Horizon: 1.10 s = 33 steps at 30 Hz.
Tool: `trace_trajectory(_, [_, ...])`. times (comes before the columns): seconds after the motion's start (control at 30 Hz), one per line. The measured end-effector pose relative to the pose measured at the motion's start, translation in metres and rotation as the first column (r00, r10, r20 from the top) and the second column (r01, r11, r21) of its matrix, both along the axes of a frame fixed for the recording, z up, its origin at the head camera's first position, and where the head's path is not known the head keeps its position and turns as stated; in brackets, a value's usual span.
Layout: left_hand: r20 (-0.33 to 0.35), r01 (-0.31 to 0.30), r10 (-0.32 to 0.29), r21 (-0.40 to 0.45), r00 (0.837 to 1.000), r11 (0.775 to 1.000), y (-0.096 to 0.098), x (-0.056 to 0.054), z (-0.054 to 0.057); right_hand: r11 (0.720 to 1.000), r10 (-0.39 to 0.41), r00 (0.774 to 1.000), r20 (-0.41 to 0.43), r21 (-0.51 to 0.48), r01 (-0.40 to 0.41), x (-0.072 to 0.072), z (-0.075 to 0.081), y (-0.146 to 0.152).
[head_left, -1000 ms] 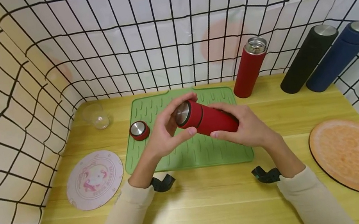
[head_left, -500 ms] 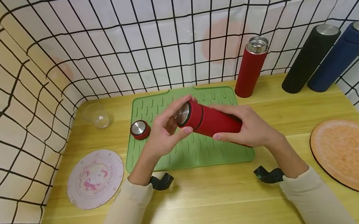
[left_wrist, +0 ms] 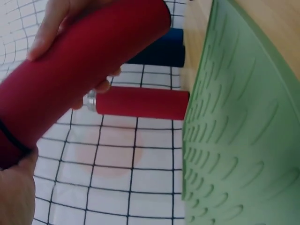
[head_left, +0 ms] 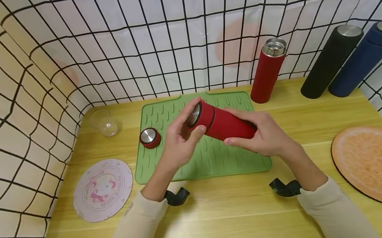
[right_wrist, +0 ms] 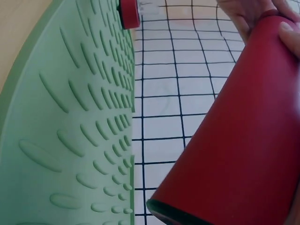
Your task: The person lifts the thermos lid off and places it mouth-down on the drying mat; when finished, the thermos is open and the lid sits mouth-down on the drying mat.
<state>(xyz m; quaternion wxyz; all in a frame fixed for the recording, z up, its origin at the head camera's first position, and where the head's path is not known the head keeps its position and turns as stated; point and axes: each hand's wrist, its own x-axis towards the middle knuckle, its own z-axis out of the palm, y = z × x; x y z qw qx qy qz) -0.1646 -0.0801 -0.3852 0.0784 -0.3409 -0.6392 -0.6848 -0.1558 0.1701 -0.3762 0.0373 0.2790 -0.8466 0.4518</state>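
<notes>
Head view: left grip [head_left: 179, 146] and right grip [head_left: 264, 130] clasp the tilted red cylindrical metal-topped flask [head_left: 227, 122]; slackening could drop it.

The mat [head_left: 217, 165] has room in front, black grid [head_left: 166, 22] behind

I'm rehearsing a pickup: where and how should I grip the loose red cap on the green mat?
Best, I think, to pinch the red cap around its side wall, coming from above: it sits flat on the green mat, short and round, with nothing over it.
</notes>
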Motion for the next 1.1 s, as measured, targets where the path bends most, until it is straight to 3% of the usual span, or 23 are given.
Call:
trace_trajectory(0.17, [0.05, -0.075, 0.074, 0.019, 0.996, 0.997, 0.006, 0.006, 0.003, 1.0, -0.018, 0.993, -0.12, 0.014, 0.02, 0.0, 0.0, -0.004])
trace_trajectory(0.27, [0.12, -0.056, 0.046, 0.083, 0.992, 0.995, 0.006, 0.005, 0.004, 0.998, -0.042, 0.976, -0.216, 0.038, 0.051, 0.0, 0.001, -0.005])
trace_trajectory(0.37, [0.142, 0.041, -0.065, 0.166, 0.988, 0.985, 0.002, 0.002, 0.003, 0.998, -0.045, 0.974, -0.223, 0.041, 0.055, 0.001, 0.004, -0.003])
trace_trajectory(0.53, [0.05, 0.256, -0.27, 0.185, 0.962, 0.949, -0.008, -0.004, 0.002, 0.999, 0.026, 0.997, -0.069, 0.037, -0.024, 0.004, 0.011, 0.003])
trace_trajectory(0.6, [0.028, 0.317, -0.327, 0.181, 0.945, 0.931, -0.011, -0.005, 0.001, 0.997, 0.064, 0.998, -0.018, 0.039, -0.064, 0.005, 0.012, 0.004])
trace_trajectory(0.7, [0.017, 0.359, -0.367, 0.17, 0.93, 0.918, -0.016, -0.005, 0.001, 0.993, 0.112, 0.993, 0.029, 0.038, -0.114, 0.005, 0.013, 0.003])
trace_trajectory(0.77, [0.013, 0.356, -0.362, 0.161, 0.932, 0.921, -0.018, -0.006, 0.001, 0.991, 0.124, 0.991, 0.039, 0.035, -0.126, 0.005, 0.012, 0.002])
trace_trajectory(0.97, [-0.025, 0.279, -0.279, 0.182, 0.96, 0.943, -0.013, -0.005, 0.0, 0.995, 0.098, 0.995, 0.012, 0.021, -0.099, 0.005, 0.01, 0.0])
trace_trajectory(1.1, [-0.004, 0.123, -0.126, 0.226, 0.992, 0.966, -0.003, -0.003, -0.003, 0.999, 0.038, 0.997, -0.063, 0.038, -0.036, 0.005, 0.009, -0.001])
